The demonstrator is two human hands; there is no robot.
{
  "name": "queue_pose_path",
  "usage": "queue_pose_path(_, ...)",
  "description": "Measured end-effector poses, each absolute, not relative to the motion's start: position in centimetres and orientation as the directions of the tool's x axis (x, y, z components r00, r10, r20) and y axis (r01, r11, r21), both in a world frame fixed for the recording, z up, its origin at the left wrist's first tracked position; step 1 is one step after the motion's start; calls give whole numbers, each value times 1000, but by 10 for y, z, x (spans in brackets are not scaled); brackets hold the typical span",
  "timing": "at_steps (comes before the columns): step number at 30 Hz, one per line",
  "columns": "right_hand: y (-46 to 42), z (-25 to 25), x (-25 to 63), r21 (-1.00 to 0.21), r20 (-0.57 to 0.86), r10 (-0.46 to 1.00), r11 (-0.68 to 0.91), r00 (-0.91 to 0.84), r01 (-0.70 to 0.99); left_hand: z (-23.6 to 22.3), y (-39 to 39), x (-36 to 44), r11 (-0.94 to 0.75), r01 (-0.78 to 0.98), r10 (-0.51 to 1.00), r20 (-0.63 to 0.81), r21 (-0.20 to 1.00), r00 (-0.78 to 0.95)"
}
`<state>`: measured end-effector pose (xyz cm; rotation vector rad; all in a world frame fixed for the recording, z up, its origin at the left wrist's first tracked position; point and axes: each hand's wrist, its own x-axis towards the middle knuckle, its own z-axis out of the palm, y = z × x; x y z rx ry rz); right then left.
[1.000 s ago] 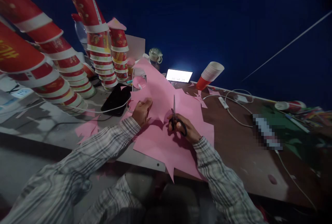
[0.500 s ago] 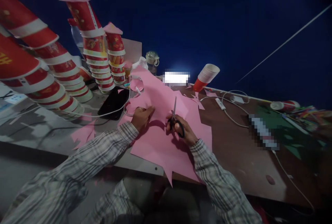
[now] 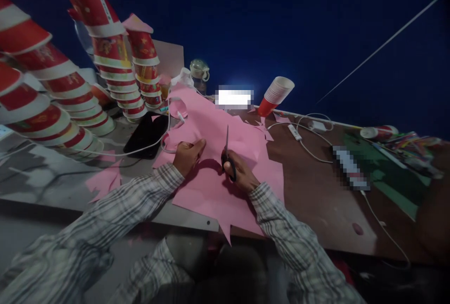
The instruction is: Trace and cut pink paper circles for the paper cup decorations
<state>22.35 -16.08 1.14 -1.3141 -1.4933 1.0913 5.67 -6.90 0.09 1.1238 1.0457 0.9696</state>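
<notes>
My left hand (image 3: pixel 189 156) is closed, thumb and fingers pinched on the near edge of a pink paper sheet (image 3: pixel 207 123) with a ragged, curved outline. In my right hand (image 3: pixel 239 170) is a pair of black-handled scissors (image 3: pixel 227 147), its blades pointing away from me over the sheet. The fingers are wrapped round the handles, and the blades look nearly together. Another large pink sheet (image 3: pixel 200 201) lies flat beneath both hands, with a pointed corner hanging past the table's front edge.
Towers of stacked red paper cups (image 3: pixel 116 74) stand on the left, some with pink paper cones. Close to them lie a black tablet or phone (image 3: pixel 146 136) and pink scraps (image 3: pixel 105 179). A tilted cup stack (image 3: pixel 276 95), white cables (image 3: pixel 312 154) and a green mat (image 3: pixel 393 186) are on the right.
The view has shifted, so the cup towers sit further left. My right hand has turned the scissors, whose blades look closer together. My left hand keeps its pinch on the paper.
</notes>
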Motion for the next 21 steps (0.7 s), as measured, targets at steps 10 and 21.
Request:
queue_pose_path(10,-162,11,223,-974,27,998,39,-58,223,7,-73,56,155,-20,967,-148,988,208)
queue_pose_path(21,-162,14,222,-979,-45,998,-34,-49,199,7,-71,54,74,20,976,-76,997,203)
